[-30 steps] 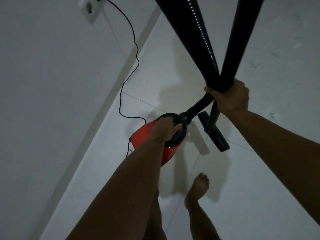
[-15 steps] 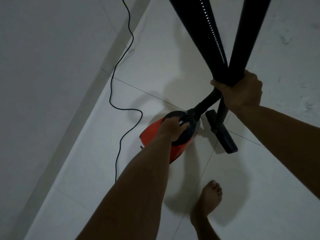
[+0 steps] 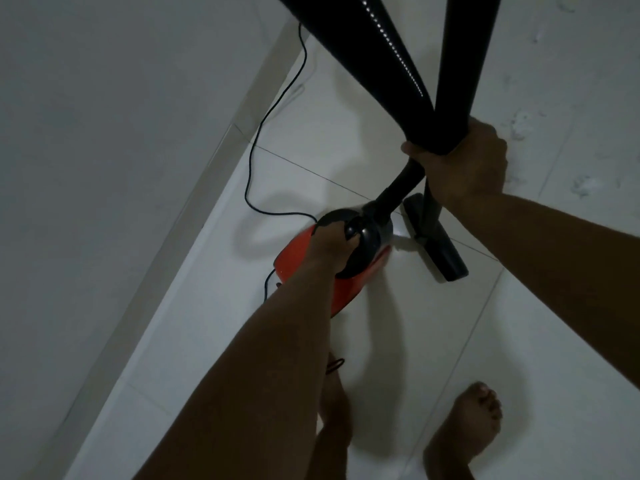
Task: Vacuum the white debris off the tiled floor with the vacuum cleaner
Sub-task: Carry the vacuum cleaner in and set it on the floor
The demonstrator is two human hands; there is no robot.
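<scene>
Dim room, plain pale wall (image 3: pixel 104 133) fills the left side, meeting a light skirting (image 3: pixel 194 209) that runs diagonally. Thin black power cord (image 3: pixel 254 145) snakes down along the skirting over the glossy tiled floor (image 3: pixel 398 358) with its dark grout lines, and loops in towards the vacuum cleaner (image 3: pixel 294 251).

Vacuum cleaner sits left of centre: small rounded body, smooth red-orange plastic shell, black domed top with a handle. Left hand (image 3: pixel 332 244) comes in from bottom centre on a bare forearm, fingers curled tight round that black handle, thumb hidden.

Thick black hose (image 3: pixel 363 53) rises from the front of the body up past the top edge, with a row of small bright glints along it. Beside it a smooth black wand (image 3: pixel 464 53) crosses the hose in a V shape. Right hand (image 3: pixel 467 164) is clenched round both hose and wand where they meet, knuckles up, fingertips wrapped under.

Below that grip the wand narrows and ends in a flat, bar-shaped black floor nozzle (image 3: pixel 446 258), just right of the vacuum body, across a grout line.

White debris (image 3: pixel 519 124) lies in crumbly patches on tiles at the right, beyond the right hand, well apart from the nozzle.

Bottom: bare leg (image 3: pixel 336 403), then bare foot (image 3: pixel 474 420) flat on tile.
</scene>
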